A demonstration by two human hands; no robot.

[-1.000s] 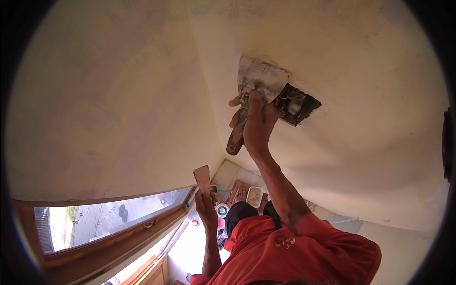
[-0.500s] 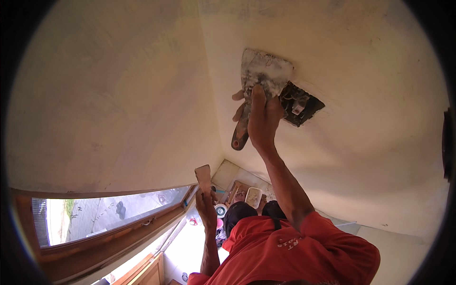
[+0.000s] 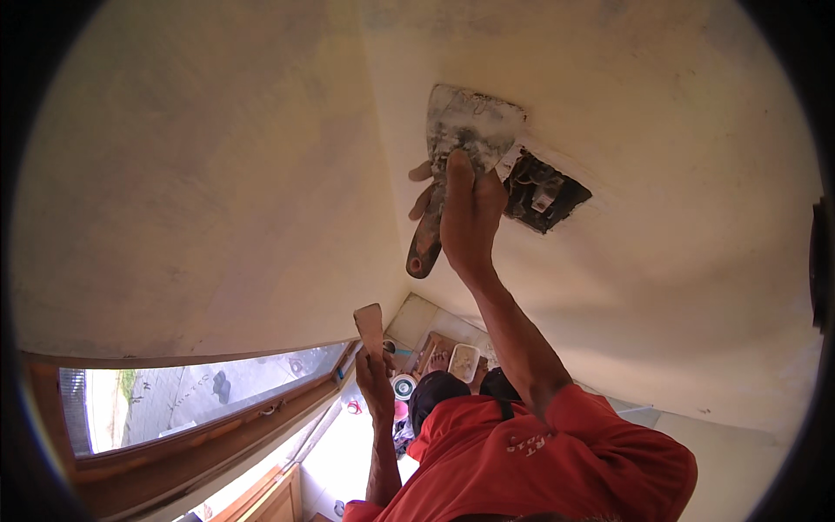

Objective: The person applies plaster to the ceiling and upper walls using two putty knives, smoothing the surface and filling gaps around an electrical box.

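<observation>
My right hand (image 3: 470, 204) grips a wide putty knife (image 3: 474, 122), thumb along the blade and handle end pointing down. Its broad blade, smeared with pale filler, lies against the cream wall (image 3: 661, 104). Just right of the blade is a square hole (image 3: 548, 191) with wires and a pale fitting inside. Lower down, my left hand (image 3: 376, 378) is closed round a narrower putty knife (image 3: 370, 326), whose coated blade points up. Most of this second handle is hidden in the fingers.
A wood-framed window (image 3: 217, 396) stands at lower left. Below me, a white tub (image 3: 464, 363) of pale material sits on a wooden board, with a round container (image 3: 403, 385) beside it. The wall corner runs up left of my right hand. A dark object (image 3: 818, 265) shows at the right rim.
My right hand has slid the wide putty knife a little left along the wall, showing more of the hole's left edge. My left hand has barely moved.
</observation>
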